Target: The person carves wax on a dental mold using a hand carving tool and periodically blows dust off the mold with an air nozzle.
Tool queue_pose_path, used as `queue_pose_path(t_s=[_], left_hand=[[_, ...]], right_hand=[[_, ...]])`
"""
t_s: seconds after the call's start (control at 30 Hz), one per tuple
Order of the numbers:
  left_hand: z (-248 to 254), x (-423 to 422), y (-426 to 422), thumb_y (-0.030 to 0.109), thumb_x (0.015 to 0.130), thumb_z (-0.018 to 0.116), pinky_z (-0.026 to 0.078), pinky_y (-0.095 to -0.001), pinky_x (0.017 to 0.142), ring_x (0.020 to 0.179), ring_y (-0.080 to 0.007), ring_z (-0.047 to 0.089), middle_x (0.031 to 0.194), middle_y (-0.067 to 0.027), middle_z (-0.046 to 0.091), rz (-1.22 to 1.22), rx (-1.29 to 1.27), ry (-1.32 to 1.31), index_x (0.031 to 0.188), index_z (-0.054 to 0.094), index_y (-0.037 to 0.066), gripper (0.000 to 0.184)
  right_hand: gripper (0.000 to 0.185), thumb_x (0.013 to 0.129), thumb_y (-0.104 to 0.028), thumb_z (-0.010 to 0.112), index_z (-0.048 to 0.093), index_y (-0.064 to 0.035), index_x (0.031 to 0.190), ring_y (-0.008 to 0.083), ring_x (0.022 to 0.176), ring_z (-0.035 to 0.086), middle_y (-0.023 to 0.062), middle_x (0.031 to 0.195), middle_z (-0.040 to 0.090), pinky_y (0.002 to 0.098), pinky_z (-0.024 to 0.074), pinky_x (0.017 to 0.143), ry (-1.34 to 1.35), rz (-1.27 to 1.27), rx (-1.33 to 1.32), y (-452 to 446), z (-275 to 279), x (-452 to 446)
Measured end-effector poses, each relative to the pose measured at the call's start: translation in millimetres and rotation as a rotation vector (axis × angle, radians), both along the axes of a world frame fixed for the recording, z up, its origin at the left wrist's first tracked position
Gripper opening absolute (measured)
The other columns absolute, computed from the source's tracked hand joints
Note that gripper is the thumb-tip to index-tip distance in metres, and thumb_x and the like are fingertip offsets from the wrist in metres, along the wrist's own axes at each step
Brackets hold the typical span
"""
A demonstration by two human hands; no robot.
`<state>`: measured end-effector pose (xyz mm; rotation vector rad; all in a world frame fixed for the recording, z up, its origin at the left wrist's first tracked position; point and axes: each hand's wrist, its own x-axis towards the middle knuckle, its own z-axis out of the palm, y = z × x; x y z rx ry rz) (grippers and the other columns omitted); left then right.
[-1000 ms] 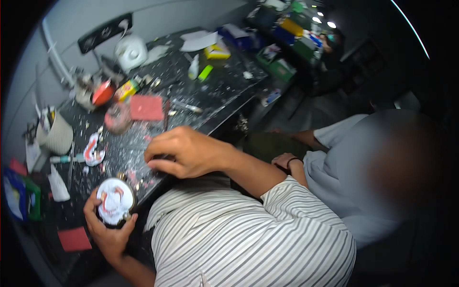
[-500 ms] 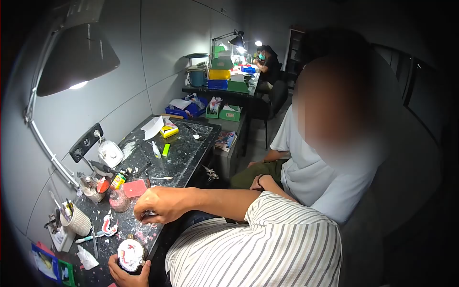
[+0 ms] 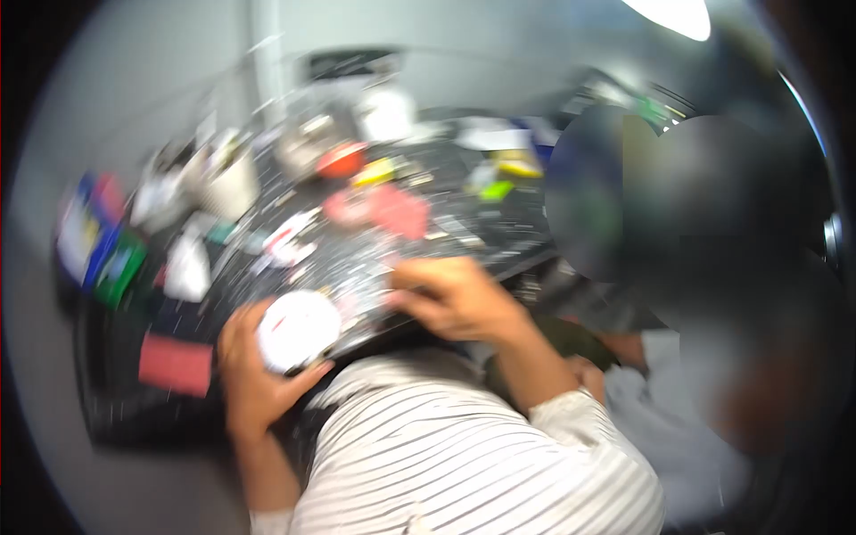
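My left hand (image 3: 251, 366) curls round a round dental flask filled with white plaster (image 3: 300, 332) near the table's front edge. Half a second ago a pink-red arch showed in the plaster; now its top is washed out by glare and blur. Right of it, my right hand (image 3: 450, 294) hovers over the front of the table, fingers bent and closed together. Anything between those fingertips is too smeared to make out. Behind the flask lies a white and red dental piece (image 3: 290, 241). Pink wax sheets (image 3: 399, 212) lie beyond my right hand.
A white cup of tools (image 3: 227, 183), a red-topped container (image 3: 342, 160) and a lime-green item (image 3: 497, 190) stand or lie farther back. Crumpled white paper (image 3: 187, 267) and another pink sheet (image 3: 176, 364) are at left. A person (image 3: 660, 392) sits close on the right.
My view has swung down and left onto the table, blurring everything. My right hand has come nearer the flask. My left hand keeps its hold on the flask.
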<state>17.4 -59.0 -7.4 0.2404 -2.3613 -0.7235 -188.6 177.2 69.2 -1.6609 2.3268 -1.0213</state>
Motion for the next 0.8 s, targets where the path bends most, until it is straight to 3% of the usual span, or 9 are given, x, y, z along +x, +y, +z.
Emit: queue_pose_path(t_s=[0.03,0.07,0.13,0.23,0.37,0.53,0.8], left_hand=[[0,1,-2,0.043,0.064,0.100,0.045,-0.0521,0.113,0.132,-0.0421,0.058,0.137,-0.0192,0.066,-0.003,-0.008,-0.017,0.140,0.060,0.004,0.094],[3,4,-4,0.044,0.065,0.099,0.044,-0.0520,0.115,0.134,-0.0416,0.058,0.140,-0.0188,0.065,-0.017,-0.027,-0.023,0.141,0.060,0.005,0.094],[1,9,-7,0.038,0.061,0.100,0.042,-0.0520,0.118,0.137,-0.0417,0.057,0.144,-0.0210,0.063,-0.024,0.018,-0.044,0.141,0.059,0.002,0.097],[9,17,-8,0.034,0.065,0.096,0.037,-0.0543,0.123,0.146,-0.0438,0.050,0.154,-0.0247,0.056,-0.088,0.046,-0.084,0.146,0.057,0.002,0.095],[21,15,-11,0.041,0.066,0.091,0.030,-0.0602,0.126,0.149,-0.0465,0.047,0.158,-0.0291,0.052,-0.164,0.031,-0.128,0.149,0.055,0.001,0.099],[23,-1,2,0.046,0.069,0.092,0.032,-0.0608,0.124,0.145,-0.0482,0.051,0.156,-0.0286,0.054,-0.142,0.007,-0.093,0.148,0.056,0.001,0.098],[21,-15,15,0.056,0.072,0.092,0.035,-0.0613,0.121,0.144,-0.0479,0.053,0.150,-0.0251,0.061,-0.064,-0.085,-0.096,0.141,0.063,0.001,0.093]], right_hand=[[0.019,0.099,-0.020,0.078,0.073,-0.0048,0.109,0.0343,0.082,0.075,0.0165,0.095,0.076,0.0411,0.0588,0.074,-0.014,0.001,-0.044,-1,-7,-4],[0.016,0.099,-0.016,0.078,0.074,-0.0009,0.103,0.0280,0.078,0.075,0.0145,0.091,0.076,0.0383,0.0581,0.071,-0.029,0.022,-0.088,-4,-3,-3],[0.011,0.098,-0.008,0.078,0.075,0.0018,0.099,0.0192,0.075,0.073,0.0114,0.088,0.076,0.0339,0.0557,0.067,-0.138,0.006,-0.098,-7,-7,-6],[0.010,0.094,-0.004,0.081,0.075,0.0023,0.097,0.0117,0.070,0.066,0.0078,0.084,0.074,0.0280,0.0507,0.063,-0.136,-0.004,-0.091,-16,-6,-7],[0.014,0.091,-0.008,0.085,0.075,0.0012,0.094,0.0165,0.064,0.063,0.0091,0.079,0.072,0.0305,0.0474,0.060,-0.065,0.003,-0.044,-31,-12,-7],[0.018,0.084,-0.008,0.089,0.074,-0.0001,0.088,0.0260,0.064,0.067,0.0118,0.079,0.072,0.0357,0.0496,0.060,0.082,0.115,-0.090,-45,-16,-3],[0.018,0.082,-0.007,0.089,0.072,-0.0019,0.081,0.0276,0.059,0.065,0.0093,0.071,0.066,0.0388,0.0488,0.054,0.179,0.145,-0.035,-50,-2,11]])
